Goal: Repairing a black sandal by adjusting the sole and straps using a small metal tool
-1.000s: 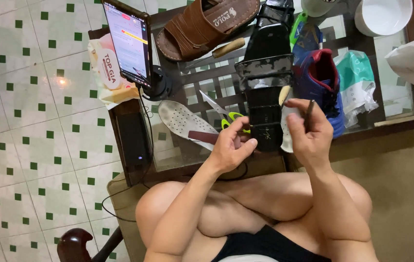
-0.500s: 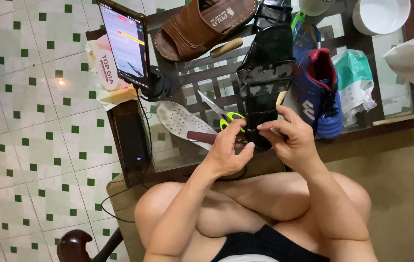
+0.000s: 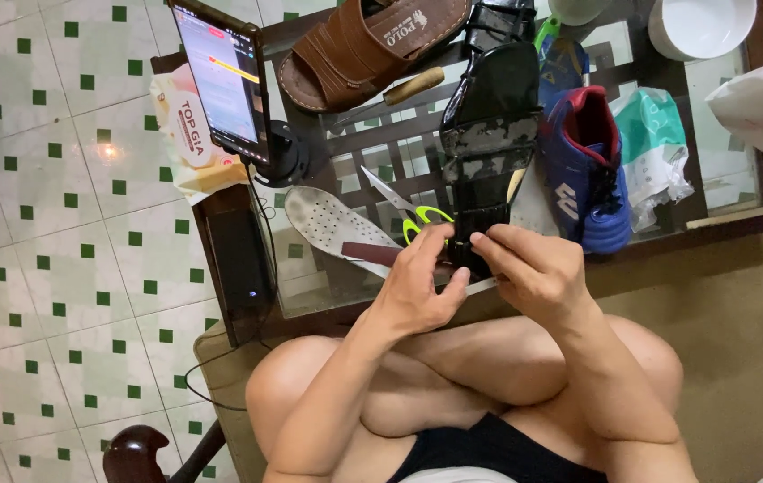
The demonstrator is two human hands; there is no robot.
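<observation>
Head view, looking down over folded bare knees: a seated person works on a glossy black shoe (image 3: 491, 143) at the near edge of a glass-topped counter (image 3: 721, 192). The left hand (image 3: 423, 284) is clenched round the shoe's near end, thumb pressed against it. The right hand (image 3: 532, 266) pinches the same end from the other side, fingertips meeting the left's at the heel. The shoe lies lengthwise on the counter, toe pointing away, a scuffed grey band across its middle. The step in hand appears to be pressing or seating a part at the heel, though the fingers hide exactly what is being joined. By that reading, the next move calls for a steady two-sided squeeze with the shoe kept flat on the glass.

Green-handled scissors (image 3: 406, 207) lie just left of the shoe, partly over a white perforated insole (image 3: 335, 220), with a dark reddish strip (image 3: 372, 254) at the left hand's knuckles. A blue-and-red sports shoe (image 3: 583, 170) sits just right. Farther back are a brown leather sandal (image 3: 359, 49), a wooden-handled tool (image 3: 410, 88), a tablet on a stand (image 3: 225, 80), a white bowl (image 3: 702, 25) and a crumpled green plastic bag (image 3: 659, 156).
</observation>
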